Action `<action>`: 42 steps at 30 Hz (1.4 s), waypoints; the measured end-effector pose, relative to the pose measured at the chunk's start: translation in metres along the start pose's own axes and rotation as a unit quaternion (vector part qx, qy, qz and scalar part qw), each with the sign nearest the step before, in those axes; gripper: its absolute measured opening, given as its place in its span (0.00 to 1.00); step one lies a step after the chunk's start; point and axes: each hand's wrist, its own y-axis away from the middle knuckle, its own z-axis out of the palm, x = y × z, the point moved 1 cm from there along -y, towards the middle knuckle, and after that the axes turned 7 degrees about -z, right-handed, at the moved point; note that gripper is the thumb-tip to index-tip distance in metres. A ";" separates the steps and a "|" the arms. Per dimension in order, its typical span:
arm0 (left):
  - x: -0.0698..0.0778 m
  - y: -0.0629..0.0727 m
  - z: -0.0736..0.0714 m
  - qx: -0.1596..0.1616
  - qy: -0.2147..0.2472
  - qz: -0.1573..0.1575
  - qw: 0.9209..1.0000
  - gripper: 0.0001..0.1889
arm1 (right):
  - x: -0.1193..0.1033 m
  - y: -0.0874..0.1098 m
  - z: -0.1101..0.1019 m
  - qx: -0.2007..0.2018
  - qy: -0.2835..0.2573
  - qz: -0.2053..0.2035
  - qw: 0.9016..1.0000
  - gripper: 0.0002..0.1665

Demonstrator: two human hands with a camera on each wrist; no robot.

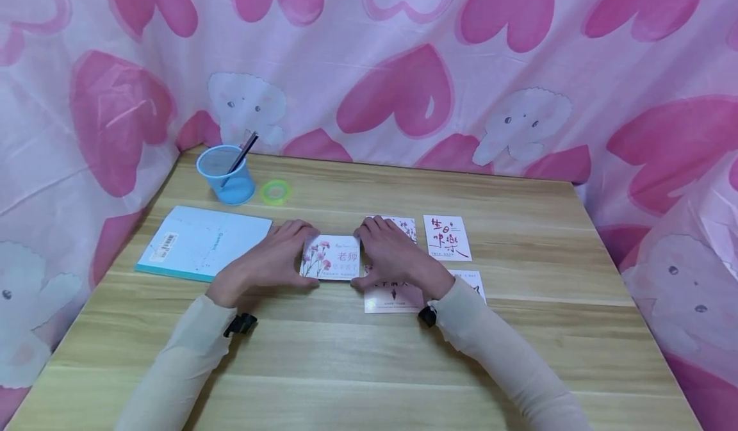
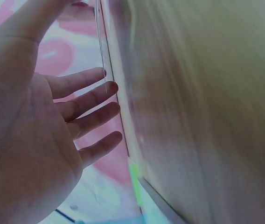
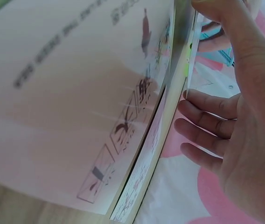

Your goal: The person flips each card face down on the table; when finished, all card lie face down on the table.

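Observation:
A greeting card point(image 1: 331, 257) with pink flowers and red Chinese characters is held between both hands. My left hand point(image 1: 268, 258) grips its left side, thumb at the near edge and fingers at the far edge. On its right side my right hand point(image 1: 398, 252) grips it the same way. In the left wrist view the left hand point(image 2: 34, 121) has its card point(image 2: 99, 37) nearly edge-on. The right wrist view shows the right hand point(image 3: 258, 121) beside the thin card edge point(image 3: 194, 51). Beneath the right hand and wrist lie a pink card point(image 1: 394, 298) and a flowered card point(image 1: 408, 226), both partly covered.
Farther right lie a card with red characters point(image 1: 446, 237) and a white card point(image 1: 475, 284) partly behind the right sleeve. A pale blue notebook point(image 1: 202, 242) is left of the hands. Behind it stand a blue pen cup point(image 1: 235, 191) and a yellow-green tape roll point(image 1: 275, 192).

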 end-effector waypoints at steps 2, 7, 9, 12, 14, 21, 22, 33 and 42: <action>0.005 -0.003 -0.001 0.004 -0.002 0.009 1.000 0.49 | 0.000 0.000 0.000 0.009 0.004 -0.001 1.000 0.57; 0.016 -0.009 -0.002 0.014 -0.006 0.026 1.000 0.48 | -0.001 0.000 0.000 0.024 0.002 -0.008 1.000 0.57; 0.019 -0.011 0.000 0.013 -0.006 0.029 0.999 0.48 | -0.002 -0.001 0.000 0.029 -0.003 -0.011 1.000 0.58; 0.020 -0.013 0.003 0.011 -0.011 0.034 0.999 0.47 | -0.002 -0.001 0.000 0.037 -0.005 -0.015 0.999 0.58; 0.019 -0.014 0.004 0.012 -0.010 0.034 0.999 0.47 | -0.002 0.000 0.000 0.045 -0.023 -0.012 0.999 0.59; 0.009 -0.013 -0.003 0.058 0.072 0.015 0.996 0.49 | 0.004 0.007 -0.003 0.093 -0.154 0.022 0.983 0.66; 0.009 -0.013 -0.004 0.067 0.093 0.014 0.993 0.49 | 0.004 0.007 -0.003 0.098 -0.180 0.018 0.979 0.65; 0.025 -0.008 -0.013 0.059 0.282 0.031 0.957 0.44 | -0.011 -0.007 -0.006 0.162 -0.409 -0.004 0.898 0.60; 0.041 0.004 -0.030 0.028 0.322 0.079 0.943 0.47 | -0.010 -0.008 -0.002 0.140 -0.377 -0.006 0.916 0.59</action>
